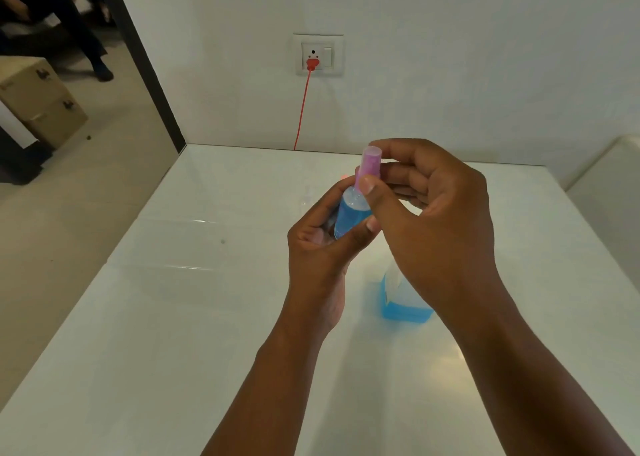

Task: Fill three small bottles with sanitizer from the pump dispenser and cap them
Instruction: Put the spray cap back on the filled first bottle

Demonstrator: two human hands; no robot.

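Observation:
A small clear bottle (351,215) filled with blue sanitizer is held up above the white table (194,317), tilted slightly to the right. My left hand (320,247) grips its body from below. A pink cap (370,164) sits on its top, and my right hand (429,213) pinches that cap between thumb and fingers. The large dispenser bottle (403,299) with blue liquid stands on the table under my right wrist; its pump is hidden by my hand. A faint clear small bottle (306,197) stands further back on the table.
A wall socket (318,55) with a red plug and red cable (302,109) is on the wall behind the table. A beige drawer cabinet (41,102) stands on the floor at left. A white seat edge (609,192) shows at right.

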